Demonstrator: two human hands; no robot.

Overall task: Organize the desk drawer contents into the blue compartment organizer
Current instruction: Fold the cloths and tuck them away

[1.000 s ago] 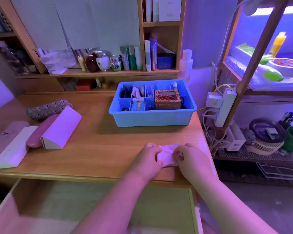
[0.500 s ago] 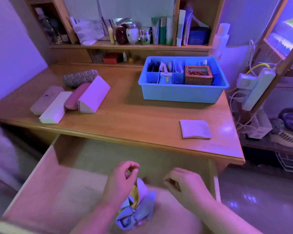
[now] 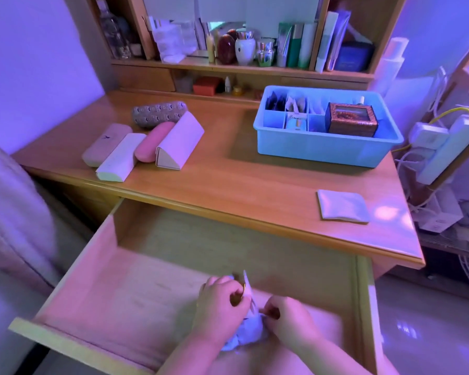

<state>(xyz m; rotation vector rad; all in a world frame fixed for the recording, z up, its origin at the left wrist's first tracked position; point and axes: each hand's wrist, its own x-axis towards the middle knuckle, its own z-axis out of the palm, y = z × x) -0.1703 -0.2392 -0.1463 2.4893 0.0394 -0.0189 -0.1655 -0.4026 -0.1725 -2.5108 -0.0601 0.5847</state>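
Down at the front of the open drawer (image 3: 190, 269), your left hand (image 3: 220, 307) and right hand (image 3: 287, 320) both have their fingers curled onto a crumpled pale cloth (image 3: 245, 334), the left also pinching a thin pale flap that stands up from it. That cloth looks soft and limp, so if you lift it by one corner it will likely unfurl, trail and snag on the drawer's front lip, or shed whatever is bundled inside; I cannot tell if anything is. The drawer floor is smooth, pale wood. Farther back on the glossy wooden tabletop (image 3: 228, 174) sits the blue compartment organizer (image 3: 325, 150), rigid plastic with thin dividers, already crowded by an ornate box (image 3: 351, 123); a bulky wad may not fit. A folded cloth (image 3: 343, 205) lies flat near the right edge, where a careless sleeve could sweep it off.
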